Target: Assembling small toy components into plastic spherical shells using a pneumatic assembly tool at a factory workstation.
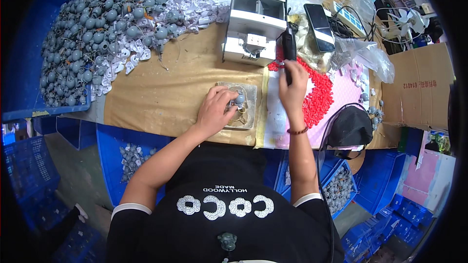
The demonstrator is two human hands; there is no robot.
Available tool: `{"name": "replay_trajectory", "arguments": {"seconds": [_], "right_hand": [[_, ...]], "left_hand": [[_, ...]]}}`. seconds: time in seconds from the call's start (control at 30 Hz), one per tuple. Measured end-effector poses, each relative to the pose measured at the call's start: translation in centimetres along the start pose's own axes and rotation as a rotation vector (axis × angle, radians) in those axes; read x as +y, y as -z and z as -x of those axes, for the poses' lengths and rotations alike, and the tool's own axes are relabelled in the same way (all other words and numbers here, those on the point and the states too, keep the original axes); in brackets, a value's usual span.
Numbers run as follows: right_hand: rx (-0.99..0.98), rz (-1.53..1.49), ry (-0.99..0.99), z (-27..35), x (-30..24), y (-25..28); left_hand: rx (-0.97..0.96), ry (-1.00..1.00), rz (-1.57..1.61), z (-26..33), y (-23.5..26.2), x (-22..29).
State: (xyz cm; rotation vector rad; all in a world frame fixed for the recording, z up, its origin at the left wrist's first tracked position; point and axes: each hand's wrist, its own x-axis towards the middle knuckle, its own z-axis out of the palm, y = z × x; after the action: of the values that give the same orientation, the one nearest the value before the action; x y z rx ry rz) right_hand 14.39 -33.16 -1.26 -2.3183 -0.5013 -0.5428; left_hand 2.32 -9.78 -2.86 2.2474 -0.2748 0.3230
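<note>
My left hand (215, 109) rests at a square, clear-edged fixture block (246, 118) on the bench. Its thumb and fingers close around a small grey ball-shaped part (239, 99) sitting in the block. My right hand (293, 86), with a beaded bracelet at the wrist, is wrapped round the lower part of a black electric screwdriver (289, 44). The screwdriver stands nearly upright, with a cord running up from its top. It is beside the right front corner of a silver box-shaped machine (246, 51). My fingers hide the tool's tip.
A big heap of grey ball parts (87, 36) and white plastic pieces (204, 2) covers the bench's left. Small red parts (319, 98) lie spread right of my right hand. Beyond are a phone (319, 22), a black pouch (350, 127) and a cardboard box (417, 87). Blue bins stand below.
</note>
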Motion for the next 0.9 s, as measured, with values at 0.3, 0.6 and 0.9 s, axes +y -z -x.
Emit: {"name": "replay_trajectory", "arguments": {"seconds": [0.3,0.6,0.9], "right_hand": [[-0.335,-0.500,-0.247,3.5,-6.1,-3.1],[-0.303,-0.911,-0.556,0.9,-5.5,0.2],[-0.520,-0.062,-0.208,7.3,-1.2,3.1]], "left_hand": [[0.008,-0.053,0.007,-0.3,0.0,0.2],[-0.037,0.066,0.242,0.7,3.1,1.3],[-1.099,0.517,-0.017,6.8,21.5,-1.1]]}}
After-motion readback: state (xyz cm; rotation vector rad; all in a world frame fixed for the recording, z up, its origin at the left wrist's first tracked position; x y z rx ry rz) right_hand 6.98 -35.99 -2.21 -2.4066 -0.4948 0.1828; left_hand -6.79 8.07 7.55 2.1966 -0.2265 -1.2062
